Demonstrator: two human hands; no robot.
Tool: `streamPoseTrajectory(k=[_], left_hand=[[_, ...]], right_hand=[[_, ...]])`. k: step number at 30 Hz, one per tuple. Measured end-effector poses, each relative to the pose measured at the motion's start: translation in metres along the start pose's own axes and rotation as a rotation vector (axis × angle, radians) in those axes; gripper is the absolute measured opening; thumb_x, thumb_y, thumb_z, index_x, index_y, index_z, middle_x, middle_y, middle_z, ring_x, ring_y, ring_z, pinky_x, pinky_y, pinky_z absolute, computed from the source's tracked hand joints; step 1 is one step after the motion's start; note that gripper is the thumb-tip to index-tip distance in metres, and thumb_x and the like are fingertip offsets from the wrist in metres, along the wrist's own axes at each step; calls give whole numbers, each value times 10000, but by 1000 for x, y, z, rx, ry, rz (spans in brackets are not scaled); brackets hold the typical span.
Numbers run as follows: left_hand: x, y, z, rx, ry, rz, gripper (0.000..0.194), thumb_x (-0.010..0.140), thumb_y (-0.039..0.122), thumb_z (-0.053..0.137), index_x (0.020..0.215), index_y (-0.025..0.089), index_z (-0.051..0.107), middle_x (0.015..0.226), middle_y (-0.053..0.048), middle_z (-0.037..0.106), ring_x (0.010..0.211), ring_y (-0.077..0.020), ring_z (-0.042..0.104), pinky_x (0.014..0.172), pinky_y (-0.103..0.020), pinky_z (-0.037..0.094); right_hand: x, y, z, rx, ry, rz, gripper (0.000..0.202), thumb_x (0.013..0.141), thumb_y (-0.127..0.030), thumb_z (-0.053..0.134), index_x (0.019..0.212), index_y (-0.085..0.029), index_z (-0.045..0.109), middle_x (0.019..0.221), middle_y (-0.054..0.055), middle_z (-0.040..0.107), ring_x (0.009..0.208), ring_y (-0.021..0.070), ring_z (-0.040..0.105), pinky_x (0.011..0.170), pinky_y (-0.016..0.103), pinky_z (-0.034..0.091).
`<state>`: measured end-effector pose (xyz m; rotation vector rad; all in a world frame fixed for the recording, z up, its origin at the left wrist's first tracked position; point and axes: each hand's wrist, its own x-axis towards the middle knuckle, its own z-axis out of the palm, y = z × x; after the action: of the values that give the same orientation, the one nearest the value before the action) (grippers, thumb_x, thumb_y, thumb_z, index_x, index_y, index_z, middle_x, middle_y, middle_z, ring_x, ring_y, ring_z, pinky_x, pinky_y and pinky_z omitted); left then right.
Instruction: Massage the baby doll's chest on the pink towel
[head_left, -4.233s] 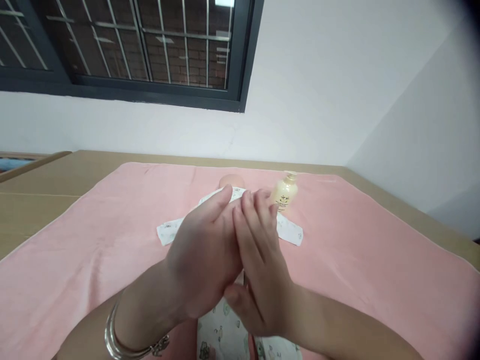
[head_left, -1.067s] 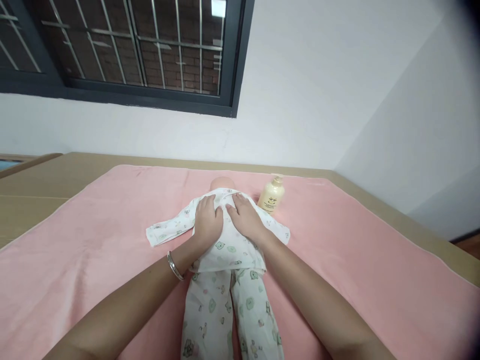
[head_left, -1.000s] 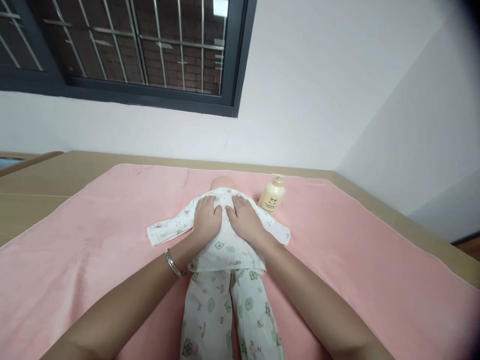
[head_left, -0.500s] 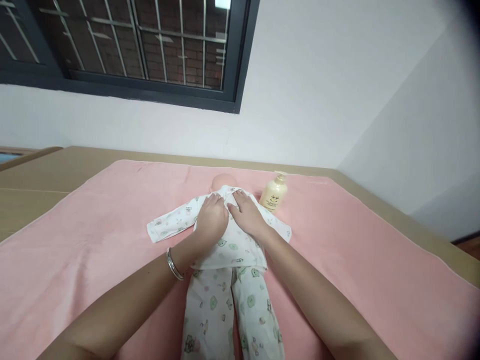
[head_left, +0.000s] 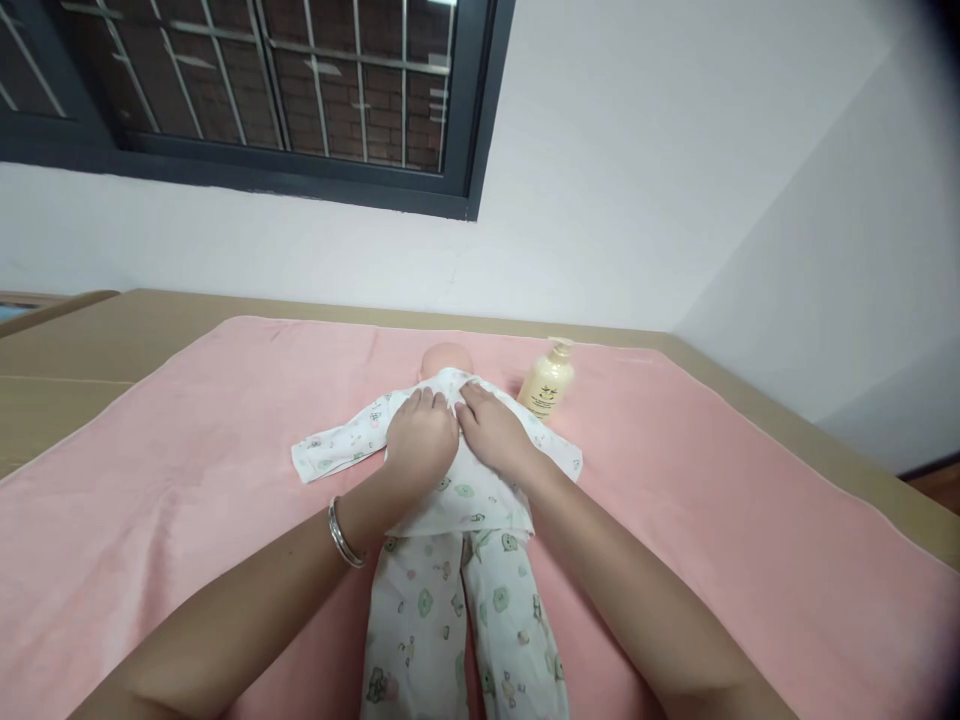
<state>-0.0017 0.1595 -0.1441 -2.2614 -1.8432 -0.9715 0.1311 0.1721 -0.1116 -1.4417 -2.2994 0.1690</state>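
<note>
A baby doll lies stretched out on a pink blanket, dressed in a white patterned pajama top (head_left: 480,490) and matching pajama pants (head_left: 424,610). Only the doll's rounded pink head (head_left: 446,359) shows above the collar. My left hand (head_left: 422,435), with a silver bangle at the wrist, is closed on the upper part of the top, its fingers curled and their tips hidden. Beside it my right hand (head_left: 495,430) lies flat on the doll's upper body, fingers stretched toward the collar. The two thumbs are close together near the middle of the top.
A pale yellow pump bottle (head_left: 547,380) stands right of the doll's head. Under everything the pink blanket (head_left: 720,500) covers a wooden surface (head_left: 187,310). Behind are a white wall (head_left: 585,200) and a dark-framed barred window (head_left: 300,170).
My right thumb has drawn closer to its fingers. Both hands stay on the pajama top, and the whole view has shifted slightly.
</note>
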Motion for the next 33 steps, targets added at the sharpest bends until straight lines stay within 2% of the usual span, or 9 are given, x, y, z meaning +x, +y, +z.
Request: streamPoseTrajectory(k=[4, 8, 12, 16, 21, 26, 31, 33], left_hand=[[-1, 2, -1, -46, -5, 42, 380, 895, 194, 419, 1178, 106, 659, 1236, -194, 668, 1291, -318, 539, 1130, -455, 356], [11, -6, -4, -91, -73, -25, 416, 913, 239, 401, 1220, 74, 629, 1320, -218, 620, 1305, -324, 528, 1122, -452, 366], [16, -13, 0, -54, -94, -54, 501, 933, 270, 376, 1334, 10, 525, 1404, -245, 550, 1358, -330, 472, 1147, -467, 325], [14, -13, 4, 2, -101, -53, 509, 957, 287, 346, 1362, 21, 499, 1431, -225, 534, 1377, -320, 451, 1151, -467, 321], [14, -11, 3, 9, -85, -48, 484, 955, 294, 373, 1343, 47, 525, 1406, -209, 557, 1345, -326, 481, 1142, -474, 339], [14, -10, 2, 5, -83, -52, 485, 958, 288, 380, 1342, 32, 527, 1399, -211, 561, 1341, -326, 483, 1143, -466, 341], [12, -9, 1, 56, -81, -20, 476, 977, 273, 344, 1345, 31, 524, 1389, -217, 566, 1343, -316, 480, 1127, -465, 352], [9, -6, 0, 85, -79, -2, 469, 978, 260, 332, 1324, 22, 540, 1346, -225, 593, 1318, -318, 501, 1100, -463, 379]], right_hand=[[8, 11, 2, 43, 3, 16, 404, 1006, -268, 345, 1337, -133, 532, 1443, 135, 532, 1376, 260, 423, 1158, 439, 277], [-4, -11, -2, -74, -4, 98, 432, 1015, -252, 319, 1340, -62, 530, 1417, 196, 543, 1355, 283, 454, 1143, 408, 294], [-13, -26, -10, -114, -43, 86, 382, 990, -201, 354, 1253, -77, 601, 1354, 196, 597, 1325, 280, 496, 1108, 371, 342], [-5, -11, -6, -4, -30, 48, 414, 1001, -243, 343, 1317, -98, 569, 1420, 169, 553, 1360, 263, 467, 1113, 384, 357], [7, 13, 12, 83, 56, -7, 512, 987, -292, 373, 1443, -79, 468, 1523, 151, 444, 1441, 243, 362, 1208, 395, 231], [6, 16, 20, 86, 81, -24, 519, 986, -302, 357, 1436, -76, 480, 1512, 162, 455, 1435, 249, 372, 1204, 420, 242], [8, 18, 17, 116, 85, -28, 502, 975, -303, 389, 1421, -99, 497, 1506, 157, 465, 1426, 243, 382, 1193, 405, 252], [10, 20, 14, 146, 79, -49, 456, 971, -308, 409, 1368, -130, 542, 1468, 141, 513, 1390, 239, 425, 1168, 399, 287]])
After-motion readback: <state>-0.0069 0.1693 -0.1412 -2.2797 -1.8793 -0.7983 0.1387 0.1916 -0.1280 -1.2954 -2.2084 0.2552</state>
